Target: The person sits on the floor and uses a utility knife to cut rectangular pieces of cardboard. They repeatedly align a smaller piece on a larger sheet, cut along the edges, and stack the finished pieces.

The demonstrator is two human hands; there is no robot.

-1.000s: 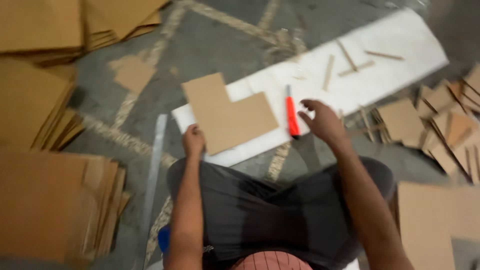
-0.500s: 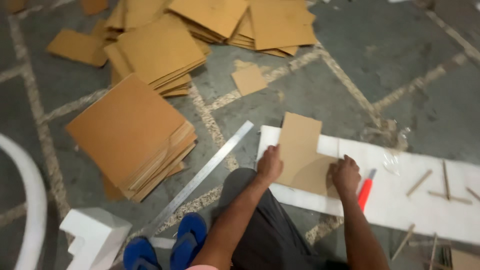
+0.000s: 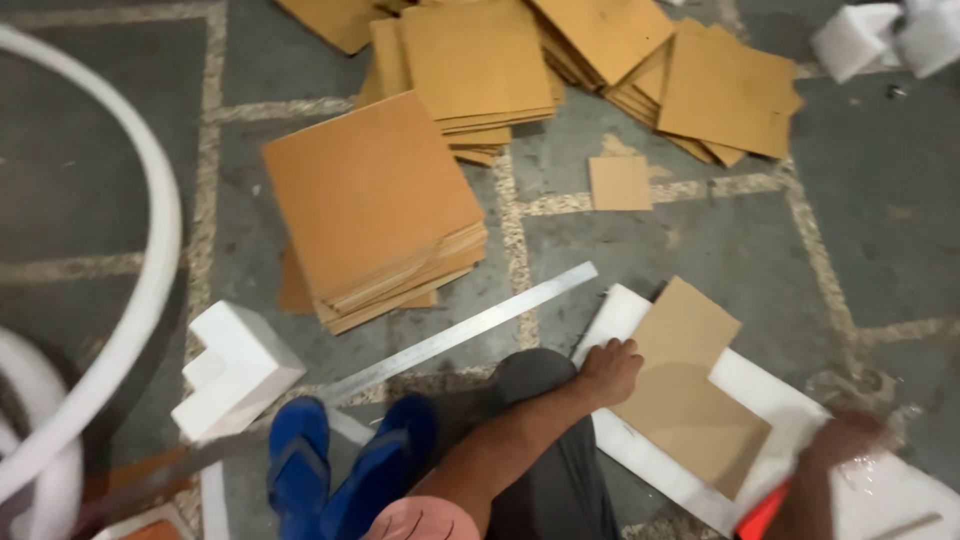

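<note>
The person is sitting on a grey stone floor (image 3: pixel 880 230) with a white foam board (image 3: pixel 790 395) laid out in front of them. On that board lies an L-shaped piece of brown cardboard (image 3: pixel 690 395), flat, one arm of the L pointing up toward the top of the view.

The left hand (image 3: pixel 610 370) is pressed down at the left edge of the cardboard piece, fingers loosely spread and flat, touching its edge and the foam under it, not wrapped around anything. The right hand (image 3: pixel 845 440) is over the foam board just right of the cardboard, but it's a blur, so I can't tell if the fingers are open or closed. Right below it there's a red-orange tool (image 3: pixel 762 518) (only the tip shows at the bottom edge); whether the hand is gripping it isn't clear.

A long metal ruler (image 3: pixel 470 335) lies diagonally on the floor, its far end just beside the corner of the foam board. Past it sits a thick stack of square cardboard sheets (image 3: pixel 375 205), and more stacks (image 3: pixel 610 50) fan out further back. A small loose cardboard square (image 3: pixel 620 183) lies on its own. Near the blue sandals (image 3: pixel 350 465) there's an L-shaped white foam block (image 3: pixel 237 368).
</note>
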